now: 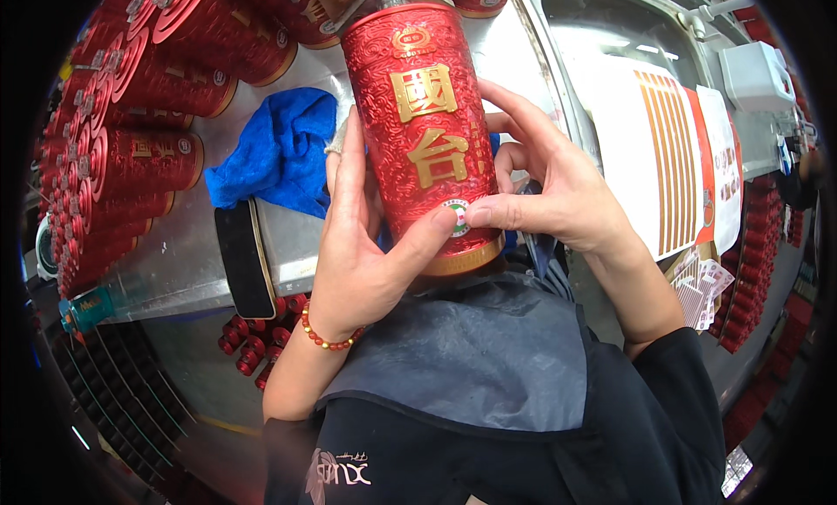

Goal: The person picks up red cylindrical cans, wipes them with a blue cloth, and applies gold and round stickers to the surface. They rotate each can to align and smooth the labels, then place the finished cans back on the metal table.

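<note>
A large red embossed bottle [370, 78] with raised gold characters, a gold base band and a clear stopper stands tilted slightly in front of me. My left hand [353, 252] grips its left side, the thumb pressed on a small round green-and-white sticker [458, 228] low on the front. From the right, my right hand [558, 191] holds the bottle too, its thumb tip at the sticker's right edge and its index finger along the side. Some of the fingers are hidden behind the bottle. A blue cloth [279, 147] lies crumpled on the metal table, left of the bottle.
Many similar red bottles [144, 160] crowd the table's left side. A black phone [244, 265] lies near the front edge. On the right are a sticker sheet [623, 156] with gold strips, a white plastic container [757, 76] and several small printed labels [702, 287].
</note>
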Demonstrator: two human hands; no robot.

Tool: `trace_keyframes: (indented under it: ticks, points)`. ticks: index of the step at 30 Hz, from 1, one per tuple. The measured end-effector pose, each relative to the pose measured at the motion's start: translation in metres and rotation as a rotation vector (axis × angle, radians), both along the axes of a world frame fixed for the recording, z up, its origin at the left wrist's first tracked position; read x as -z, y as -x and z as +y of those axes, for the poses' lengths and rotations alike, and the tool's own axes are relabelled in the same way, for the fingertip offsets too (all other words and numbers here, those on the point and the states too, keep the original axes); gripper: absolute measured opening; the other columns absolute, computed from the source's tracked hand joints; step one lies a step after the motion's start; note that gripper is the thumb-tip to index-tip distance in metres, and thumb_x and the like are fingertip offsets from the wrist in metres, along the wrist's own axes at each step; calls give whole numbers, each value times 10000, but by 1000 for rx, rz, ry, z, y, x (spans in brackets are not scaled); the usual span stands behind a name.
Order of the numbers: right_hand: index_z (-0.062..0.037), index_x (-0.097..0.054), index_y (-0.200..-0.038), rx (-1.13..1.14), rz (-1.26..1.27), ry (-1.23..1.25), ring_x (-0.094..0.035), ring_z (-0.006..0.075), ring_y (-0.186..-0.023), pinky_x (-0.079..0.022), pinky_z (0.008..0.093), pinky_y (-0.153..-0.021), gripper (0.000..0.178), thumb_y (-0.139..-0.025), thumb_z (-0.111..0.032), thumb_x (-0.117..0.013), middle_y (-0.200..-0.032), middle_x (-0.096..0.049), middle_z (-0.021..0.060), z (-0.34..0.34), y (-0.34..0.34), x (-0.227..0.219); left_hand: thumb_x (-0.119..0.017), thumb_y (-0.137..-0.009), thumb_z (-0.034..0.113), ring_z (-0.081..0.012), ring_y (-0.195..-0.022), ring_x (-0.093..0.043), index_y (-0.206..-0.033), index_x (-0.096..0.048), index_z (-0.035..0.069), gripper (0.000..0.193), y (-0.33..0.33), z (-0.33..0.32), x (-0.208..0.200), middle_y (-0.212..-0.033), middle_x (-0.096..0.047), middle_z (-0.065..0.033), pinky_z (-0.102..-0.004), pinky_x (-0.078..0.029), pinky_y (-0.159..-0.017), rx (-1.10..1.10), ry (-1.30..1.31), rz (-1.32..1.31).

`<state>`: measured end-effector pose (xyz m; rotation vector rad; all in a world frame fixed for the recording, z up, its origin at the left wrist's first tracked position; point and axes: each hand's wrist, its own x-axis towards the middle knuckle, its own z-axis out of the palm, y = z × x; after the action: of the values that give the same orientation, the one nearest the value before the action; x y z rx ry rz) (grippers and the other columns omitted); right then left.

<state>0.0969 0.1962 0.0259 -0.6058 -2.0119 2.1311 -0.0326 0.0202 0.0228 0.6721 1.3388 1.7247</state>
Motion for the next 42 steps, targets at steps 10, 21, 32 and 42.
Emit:
trace_keyframes:
  ticks: [10,21,32,42]
  points:
    - [-19,-367,-1601,8,-16,26,-598,64,-782,-545,241,-731,1086,-718,-193,-976,-1339,-576,151,0,0,-3,-777,-916,45,-263,-1467,-430,-1664,-3,-22,1078,3,-2,2,-1584,-312,-159,-408,-381,-1207,-5,18,-6]
    - [-15,-313,-1630,9,-97,77,-562,73,-855,-488,215,-798,1112,-706,-44,-931,-1379,-537,110,-4,3,-14,-816,-895,107,-271,-1479,-358,-1646,-7,-79,1119,6,-5,9,-1508,-321,-168,-398,-287,-1244,8,47,172]
    - [-9,-311,-1627,11,-104,59,-568,71,-857,-498,213,-803,1111,-702,-30,-926,-1372,-537,106,-4,4,-15,-793,-914,114,-261,-1497,-312,-1645,5,-82,1100,6,-4,5,-1556,-310,-197,-383,-228,-1256,18,22,129]
    - [-32,-363,-1605,26,-30,63,-589,60,-788,-545,236,-726,1072,-738,-202,-970,-1317,-582,139,-1,2,-7,-776,-940,99,-275,-1490,-367,-1648,-38,-70,1037,6,-5,9,-1540,-319,-168,-406,-327,-1235,-7,-22,39]
